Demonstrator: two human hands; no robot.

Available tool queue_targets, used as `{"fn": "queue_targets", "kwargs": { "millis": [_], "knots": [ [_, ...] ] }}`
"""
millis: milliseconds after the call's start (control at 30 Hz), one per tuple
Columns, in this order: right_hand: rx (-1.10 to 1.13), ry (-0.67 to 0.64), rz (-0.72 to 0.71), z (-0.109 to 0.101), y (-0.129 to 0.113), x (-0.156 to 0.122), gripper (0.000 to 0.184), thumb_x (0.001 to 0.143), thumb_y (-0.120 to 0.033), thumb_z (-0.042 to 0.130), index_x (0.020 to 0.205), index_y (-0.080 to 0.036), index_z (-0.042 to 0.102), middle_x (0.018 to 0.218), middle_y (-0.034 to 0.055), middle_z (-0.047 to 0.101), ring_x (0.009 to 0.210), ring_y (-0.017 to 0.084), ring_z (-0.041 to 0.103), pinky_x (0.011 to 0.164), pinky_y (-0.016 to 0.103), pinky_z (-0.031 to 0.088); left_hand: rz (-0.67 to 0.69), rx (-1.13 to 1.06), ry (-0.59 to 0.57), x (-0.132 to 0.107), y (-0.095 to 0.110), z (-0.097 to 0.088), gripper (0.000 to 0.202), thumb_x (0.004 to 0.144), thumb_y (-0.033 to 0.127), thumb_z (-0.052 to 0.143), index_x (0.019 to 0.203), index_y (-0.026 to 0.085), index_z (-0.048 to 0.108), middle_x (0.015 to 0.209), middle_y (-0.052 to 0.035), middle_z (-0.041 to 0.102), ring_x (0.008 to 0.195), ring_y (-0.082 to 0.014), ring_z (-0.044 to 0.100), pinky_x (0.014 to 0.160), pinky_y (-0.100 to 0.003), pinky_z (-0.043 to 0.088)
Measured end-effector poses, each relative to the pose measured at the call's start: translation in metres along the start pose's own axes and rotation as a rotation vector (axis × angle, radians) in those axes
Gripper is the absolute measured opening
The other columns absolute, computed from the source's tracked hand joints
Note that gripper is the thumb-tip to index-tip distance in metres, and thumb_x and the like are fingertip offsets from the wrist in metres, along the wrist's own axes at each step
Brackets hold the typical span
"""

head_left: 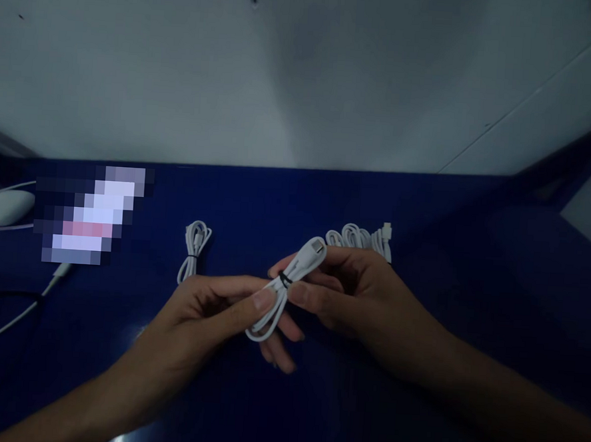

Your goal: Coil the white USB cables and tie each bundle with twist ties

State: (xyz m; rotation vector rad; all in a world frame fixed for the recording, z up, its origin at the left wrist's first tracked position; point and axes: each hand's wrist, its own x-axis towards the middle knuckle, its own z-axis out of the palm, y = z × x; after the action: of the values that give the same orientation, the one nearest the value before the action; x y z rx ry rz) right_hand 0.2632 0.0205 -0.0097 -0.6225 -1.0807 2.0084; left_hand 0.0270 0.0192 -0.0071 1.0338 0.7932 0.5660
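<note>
A coiled white charging cable is held up above the blue table, tilted, with a dark tie around its middle and a USB plug showing at its upper end. My left hand pinches the lower loops between thumb and fingers. Just beside the tie, my right hand grips the same bundle by thumb and fingertips. Behind my left hand lies another bundled white cable, its lower end hidden. Several more bundled white cables lie beyond my right hand, partly covered by it.
The blue table meets a pale wall at the back. On the left are a pixelated bright object with a white cable plugged into its lower end, and a rounded white device.
</note>
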Motion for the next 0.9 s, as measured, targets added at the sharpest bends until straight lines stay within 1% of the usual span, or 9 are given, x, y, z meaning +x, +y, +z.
{"fn": "queue_targets", "kwargs": {
  "millis": [67, 167, 200, 267, 333, 433, 667, 800, 900],
  "knots": [
    [-0.022, 0.035, 0.01, -0.002, 0.001, 0.0, 0.02, 0.115, -0.017, 0.072, 0.121, -0.029, 0.086, 0.082, -0.0053, 0.074, 0.07, 0.007, 0.072, 0.074, 0.021, 0.059, -0.011, 0.061, 0.027, 0.001, 0.001, 0.001, 0.036, 0.117, 0.046, 0.067, 0.102, 0.026, 0.093, 0.082, -0.0031, 0.089, 0.086, -0.0156, 0.082, 0.091, -0.024, 0.062],
    [-0.103, 0.165, 0.034, -0.003, 0.002, 0.0, 0.007, 0.11, -0.025, 0.081, 0.115, -0.025, 0.086, 0.068, -0.0087, 0.057, 0.053, 0.003, 0.044, 0.049, 0.015, 0.036, -0.006, 0.129, 0.105, -0.001, -0.001, 0.004, 0.018, 0.108, 0.043, 0.082, 0.116, 0.031, 0.093, 0.082, 0.0001, 0.088, 0.084, -0.015, 0.082, 0.091, -0.024, 0.062],
    [-0.124, 0.217, 0.038, -0.003, 0.001, 0.0, 0.008, 0.108, -0.03, 0.084, 0.112, -0.023, 0.086, 0.065, -0.01, 0.048, 0.051, 0.004, 0.036, 0.046, 0.016, 0.03, 0.016, 0.165, 0.148, -0.003, -0.002, 0.006, 0.022, 0.103, 0.04, 0.089, 0.124, 0.034, 0.091, 0.084, 0.0013, 0.088, 0.083, -0.0152, 0.081, 0.088, -0.024, 0.063],
    [-0.151, 0.295, 0.036, -0.003, 0.0, 0.002, 0.017, 0.105, -0.038, 0.088, 0.109, -0.022, 0.086, 0.064, -0.0114, 0.037, 0.051, 0.005, 0.028, 0.045, 0.017, 0.025, 0.088, 0.271, 0.255, -0.005, -0.006, 0.008, 0.046, 0.093, 0.034, 0.098, 0.137, 0.039, 0.086, 0.09, 0.003, 0.088, 0.083, -0.0163, 0.081, 0.079, -0.023, 0.063],
    [-0.169, 0.322, 0.024, -0.003, 0.0, 0.002, 0.022, 0.103, -0.043, 0.089, 0.108, -0.021, 0.086, 0.065, -0.0115, 0.034, 0.051, 0.005, 0.027, 0.045, 0.018, 0.025, 0.191, 0.386, 0.345, -0.007, -0.009, 0.008, 0.05, 0.092, 0.033, 0.099, 0.139, 0.041, 0.085, 0.091, 0.0039, 0.088, 0.079, -0.0165, 0.079, 0.075, -0.024, 0.063],
    [-0.198, 0.33, 0.023, -0.003, 0.0, 0.002, 0.023, 0.103, -0.043, 0.089, 0.112, -0.022, 0.086, 0.066, -0.0108, 0.037, 0.051, 0.005, 0.03, 0.045, 0.019, 0.027, 0.261, 0.436, 0.361, -0.009, -0.011, 0.007, 0.048, 0.094, 0.029, 0.097, 0.138, 0.046, 0.086, 0.09, 0.0059, 0.088, 0.079, -0.0166, 0.081, 0.076, -0.025, 0.065],
    [-0.26, 0.324, -0.006, -0.003, 0.001, 0.001, 0.023, 0.107, -0.044, 0.084, 0.116, -0.023, 0.087, 0.064, -0.0093, 0.047, 0.049, 0.005, 0.037, 0.045, 0.02, 0.027, 0.303, 0.48, 0.363, -0.008, -0.007, 0.008, 0.043, 0.097, 0.027, 0.093, 0.134, 0.048, 0.088, 0.085, 0.0061, 0.089, 0.076, -0.0189, 0.083, 0.073, -0.027, 0.066],
    [-0.243, 0.318, 0.004, -0.001, 0.002, 0.002, 0.022, 0.108, -0.043, 0.083, 0.119, -0.024, 0.087, 0.066, -0.0092, 0.047, 0.049, 0.004, 0.038, 0.045, 0.019, 0.029, 0.311, 0.531, 0.363, -0.011, -0.01, 0.006, 0.048, 0.101, 0.033, 0.09, 0.142, 0.057, 0.081, 0.087, 0.0086, 0.088, 0.076, -0.0154, 0.08, 0.073, -0.024, 0.064],
    [-0.231, 0.316, -0.007, 0.0, 0.003, 0.002, 0.021, 0.108, -0.041, 0.083, 0.121, -0.025, 0.087, 0.069, -0.009, 0.048, 0.049, 0.003, 0.039, 0.045, 0.018, 0.031, 0.314, 0.598, 0.378, -0.013, -0.011, 0.003, 0.05, 0.104, 0.038, 0.087, 0.149, 0.058, 0.076, 0.083, 0.0087, 0.083, 0.072, -0.0132, 0.075, 0.071, -0.022, 0.061]
  ]
}}
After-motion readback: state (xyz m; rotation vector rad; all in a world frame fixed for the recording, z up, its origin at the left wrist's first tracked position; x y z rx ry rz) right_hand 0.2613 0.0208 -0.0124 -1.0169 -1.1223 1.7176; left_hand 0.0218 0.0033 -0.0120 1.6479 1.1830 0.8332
